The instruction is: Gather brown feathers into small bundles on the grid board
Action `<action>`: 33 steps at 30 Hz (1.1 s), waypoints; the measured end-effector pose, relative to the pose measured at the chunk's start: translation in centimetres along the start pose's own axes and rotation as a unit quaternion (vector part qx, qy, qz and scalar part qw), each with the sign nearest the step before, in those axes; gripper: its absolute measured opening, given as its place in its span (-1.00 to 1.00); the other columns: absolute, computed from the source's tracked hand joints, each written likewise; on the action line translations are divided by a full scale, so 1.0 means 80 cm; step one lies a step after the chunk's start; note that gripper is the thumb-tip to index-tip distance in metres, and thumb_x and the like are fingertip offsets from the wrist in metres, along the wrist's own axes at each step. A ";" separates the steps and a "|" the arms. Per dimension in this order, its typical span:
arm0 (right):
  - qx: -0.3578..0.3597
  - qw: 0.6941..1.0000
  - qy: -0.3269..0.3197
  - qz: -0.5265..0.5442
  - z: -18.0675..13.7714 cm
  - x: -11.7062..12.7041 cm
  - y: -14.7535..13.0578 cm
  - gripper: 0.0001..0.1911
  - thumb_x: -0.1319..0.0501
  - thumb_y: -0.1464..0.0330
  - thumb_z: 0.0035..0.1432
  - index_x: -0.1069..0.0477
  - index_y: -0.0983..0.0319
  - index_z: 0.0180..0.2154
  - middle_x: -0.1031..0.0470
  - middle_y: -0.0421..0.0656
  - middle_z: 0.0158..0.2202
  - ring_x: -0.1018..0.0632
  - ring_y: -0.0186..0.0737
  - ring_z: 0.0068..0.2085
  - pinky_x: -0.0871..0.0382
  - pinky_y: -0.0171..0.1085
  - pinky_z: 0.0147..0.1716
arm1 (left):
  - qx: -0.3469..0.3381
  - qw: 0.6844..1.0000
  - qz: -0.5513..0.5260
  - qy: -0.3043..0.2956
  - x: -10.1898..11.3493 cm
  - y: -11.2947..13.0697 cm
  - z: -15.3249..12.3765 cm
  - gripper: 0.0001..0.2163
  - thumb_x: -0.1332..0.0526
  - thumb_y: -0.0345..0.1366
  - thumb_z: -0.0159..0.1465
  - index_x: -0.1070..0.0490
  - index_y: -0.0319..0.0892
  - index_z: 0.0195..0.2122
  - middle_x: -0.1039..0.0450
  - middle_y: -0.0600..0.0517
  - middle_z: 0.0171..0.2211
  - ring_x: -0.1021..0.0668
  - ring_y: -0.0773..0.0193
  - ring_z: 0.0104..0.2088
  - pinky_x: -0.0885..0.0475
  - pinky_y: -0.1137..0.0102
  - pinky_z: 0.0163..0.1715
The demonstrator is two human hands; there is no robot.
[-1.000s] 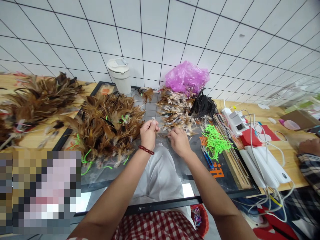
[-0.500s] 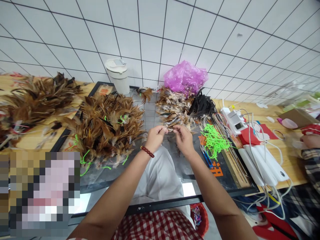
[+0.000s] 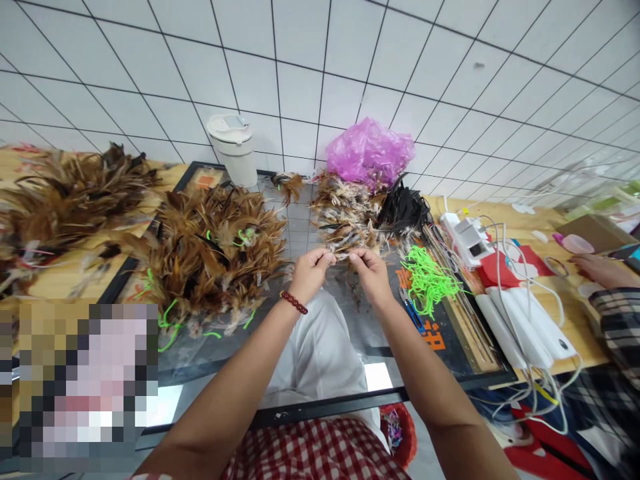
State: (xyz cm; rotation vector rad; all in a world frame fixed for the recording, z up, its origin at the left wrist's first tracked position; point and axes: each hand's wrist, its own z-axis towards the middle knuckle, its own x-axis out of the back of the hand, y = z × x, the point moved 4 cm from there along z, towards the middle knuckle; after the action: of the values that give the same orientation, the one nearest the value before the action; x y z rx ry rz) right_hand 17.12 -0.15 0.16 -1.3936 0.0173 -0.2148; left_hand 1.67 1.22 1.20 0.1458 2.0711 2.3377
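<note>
You hold a little bunch of small feathers (image 3: pixel 341 254) between your two hands. It is up off the glass board (image 3: pixel 300 415), in front of the white cup (image 3: pixel 233 149) and a bit to the right of it.

Your left hand (image 3: pixel 311 272) pinches one end of the bunch with curled fingers. Your right hand (image 3: pixel 373 275) pinches the other end. The two hands are very close, almost touching. A red bead bracelet (image 3: pixel 294 302) sits on your left wrist.

Just in front of the cup lies a big brown feather pile (image 3: pixel 215 250) with green bits poking out. It is beside your left hand. To the right of the cup is a speckled feather pile (image 3: pixel 345 213), just behind your fingers. Black feathers (image 3: pixel 404 210) lie next to that, farther right. A pink bag (image 3: pixel 369 152) sits against the wall, right of the cup.

Far right of the cup, near your right hand, is a heap of green strings (image 3: pixel 429 280). A blue-handled tool (image 3: pixel 413 312) lies just by it. Farther right still is a white power strip (image 3: pixel 467 237) with wires.

Left of the cup is another brown pile (image 3: pixel 70 193) on the wood table.

Way over on the right, another person's hand (image 3: pixel 603 270) rests on the table.
</note>
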 end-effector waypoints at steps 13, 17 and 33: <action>0.109 0.983 -0.091 -0.113 -0.006 0.001 -0.030 -0.78 -0.16 0.21 0.15 -0.40 0.21 -0.43 -0.35 -0.20 -0.47 -0.34 -0.30 -0.40 -0.24 -0.28 -0.36 | 0.094 0.993 -0.064 -0.023 -0.007 -0.009 -0.001 -0.81 -0.20 -0.22 0.10 -0.49 -0.21 -0.55 -0.45 0.04 -0.57 -0.42 0.34 -0.53 -0.31 0.44 -0.45; 0.151 0.974 -0.051 -0.158 -0.009 -0.002 -0.034 -0.80 -0.13 0.25 0.19 -0.38 0.21 -0.41 -0.38 -0.19 -0.43 -0.36 -0.31 -0.39 -0.26 -0.29 -0.35 | 0.123 0.987 -0.078 -0.066 -0.016 -0.010 -0.007 -0.77 -0.22 -0.18 0.09 -0.46 -0.23 -0.59 -0.41 0.04 -0.63 -0.35 0.39 -0.62 -0.24 0.46 -0.56; 0.059 0.995 -0.082 -0.026 -0.003 -0.004 -0.011 -0.73 -0.18 0.15 0.17 -0.47 0.15 -0.17 -0.48 -0.17 -0.26 -0.49 -0.25 -0.21 -0.36 -0.21 -0.14 | 0.198 0.946 -0.213 -0.140 -0.028 -0.012 -0.014 -0.76 -0.32 -0.17 0.01 -0.39 -0.25 -0.55 -0.27 0.10 -0.68 -0.39 0.40 -0.61 -0.22 0.50 -0.56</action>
State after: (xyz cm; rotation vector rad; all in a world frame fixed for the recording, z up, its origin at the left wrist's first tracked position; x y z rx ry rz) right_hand 16.63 -0.44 0.92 -1.2919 -0.1653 -0.1413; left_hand 3.73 0.09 -0.01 0.0245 2.1349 1.5473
